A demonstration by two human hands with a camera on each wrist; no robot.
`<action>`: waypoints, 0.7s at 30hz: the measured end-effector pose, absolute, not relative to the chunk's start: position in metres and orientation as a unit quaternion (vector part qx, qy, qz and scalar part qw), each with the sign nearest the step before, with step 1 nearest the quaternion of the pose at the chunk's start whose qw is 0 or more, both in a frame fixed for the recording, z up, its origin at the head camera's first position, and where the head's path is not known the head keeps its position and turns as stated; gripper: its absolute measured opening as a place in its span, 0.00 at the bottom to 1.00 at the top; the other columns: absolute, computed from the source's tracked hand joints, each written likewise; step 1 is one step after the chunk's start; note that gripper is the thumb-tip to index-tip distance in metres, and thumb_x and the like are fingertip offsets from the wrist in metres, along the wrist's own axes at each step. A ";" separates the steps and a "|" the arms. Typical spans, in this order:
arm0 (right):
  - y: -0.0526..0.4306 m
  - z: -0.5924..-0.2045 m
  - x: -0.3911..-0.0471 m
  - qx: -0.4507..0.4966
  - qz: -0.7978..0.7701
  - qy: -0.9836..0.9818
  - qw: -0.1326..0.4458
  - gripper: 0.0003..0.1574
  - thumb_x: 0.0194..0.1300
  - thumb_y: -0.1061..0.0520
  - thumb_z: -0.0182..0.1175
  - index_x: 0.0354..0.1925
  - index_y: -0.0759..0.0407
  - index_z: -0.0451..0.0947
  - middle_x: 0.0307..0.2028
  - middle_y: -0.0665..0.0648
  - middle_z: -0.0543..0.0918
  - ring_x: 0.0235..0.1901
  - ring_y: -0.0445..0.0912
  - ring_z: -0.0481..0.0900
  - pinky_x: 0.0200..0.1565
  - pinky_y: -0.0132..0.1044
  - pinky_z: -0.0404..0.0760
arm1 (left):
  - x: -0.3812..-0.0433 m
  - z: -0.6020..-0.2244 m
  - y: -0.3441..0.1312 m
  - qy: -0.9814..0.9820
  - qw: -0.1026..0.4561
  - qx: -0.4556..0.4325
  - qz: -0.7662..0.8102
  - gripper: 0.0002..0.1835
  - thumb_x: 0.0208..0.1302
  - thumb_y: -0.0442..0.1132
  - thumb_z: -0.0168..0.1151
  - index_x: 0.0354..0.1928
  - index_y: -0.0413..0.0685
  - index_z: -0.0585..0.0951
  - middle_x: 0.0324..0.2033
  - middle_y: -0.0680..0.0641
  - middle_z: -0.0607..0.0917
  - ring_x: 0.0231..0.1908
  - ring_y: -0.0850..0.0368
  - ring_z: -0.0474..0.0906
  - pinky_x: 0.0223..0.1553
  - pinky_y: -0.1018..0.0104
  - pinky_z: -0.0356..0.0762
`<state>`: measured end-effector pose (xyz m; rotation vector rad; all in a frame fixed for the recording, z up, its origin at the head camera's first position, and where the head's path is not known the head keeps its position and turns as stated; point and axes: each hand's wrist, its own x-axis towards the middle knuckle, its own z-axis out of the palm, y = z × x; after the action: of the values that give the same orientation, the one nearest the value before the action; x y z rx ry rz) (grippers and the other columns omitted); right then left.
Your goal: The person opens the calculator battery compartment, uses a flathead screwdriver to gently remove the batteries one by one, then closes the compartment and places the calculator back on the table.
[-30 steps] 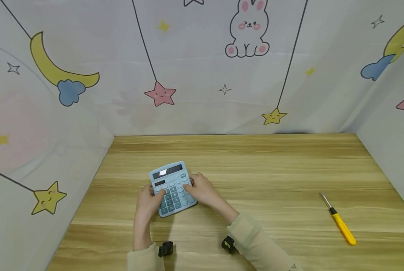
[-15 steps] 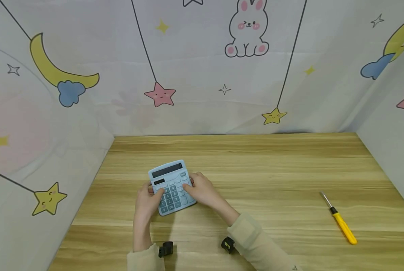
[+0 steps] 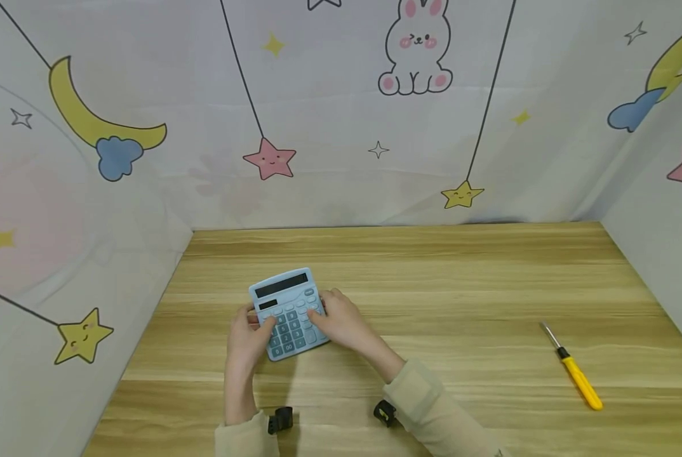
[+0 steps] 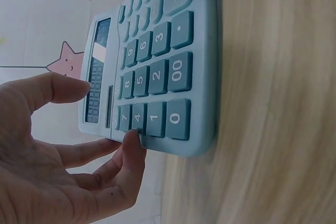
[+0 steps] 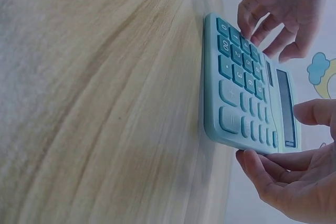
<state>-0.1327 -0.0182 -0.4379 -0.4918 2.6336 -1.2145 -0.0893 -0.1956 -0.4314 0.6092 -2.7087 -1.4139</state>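
A light blue calculator [image 3: 288, 331] with darker number keys is held between both hands, left of the table's middle. Its display end is tipped up; whether its lower edge touches the table I cannot tell. The left hand [image 3: 246, 339] grips the left side, thumb over the face and fingers at the edge and behind. On the opposite side the right hand [image 3: 343, 320] grips in the same way, its fingers partly hidden behind the calculator in the head view. Both wrist views show the calculator [image 4: 152, 66] close up, keys facing the person.
A screwdriver [image 3: 581, 381] with a yellow handle lies on the wood-grain table [image 3: 432, 285] at the right. Two small black devices [image 3: 280, 419] sit at the wrists. White printed curtains [image 3: 341, 114] stand behind and on both sides.
The calculator has shifted slightly away from the person, both hands still gripping it. The bright reflection on its display in the head view is gone. The screwdriver stays put on the table.
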 end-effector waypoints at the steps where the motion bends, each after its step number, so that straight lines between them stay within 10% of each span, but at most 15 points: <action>1: -0.018 -0.438 -0.132 -0.166 -0.407 0.893 0.099 0.28 0.66 0.51 0.57 0.57 0.68 0.73 0.41 0.60 0.78 0.37 0.47 0.74 0.39 0.40 0.77 | -0.089 -0.431 -0.195 -0.868 0.014 0.195 -0.456 0.34 0.60 0.37 0.57 0.67 0.29 0.62 0.48 0.31 0.74 0.47 0.42 0.73 0.43 0.61 0.73; 21: -0.014 -0.428 -0.132 -0.170 -0.407 0.892 0.099 0.34 0.67 0.50 0.56 0.64 0.68 0.67 0.49 0.63 0.80 0.47 0.53 0.79 0.50 0.48 0.80 | -0.086 -0.416 -0.189 -0.853 0.032 0.202 -0.479 0.33 0.60 0.35 0.56 0.68 0.34 0.63 0.51 0.30 0.73 0.50 0.39 0.72 0.52 0.49 0.73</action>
<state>-0.1322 -0.0139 -0.4276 -0.5023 2.6382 -1.2024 -0.0860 -0.1888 -0.4157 0.6234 -2.6277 -1.4755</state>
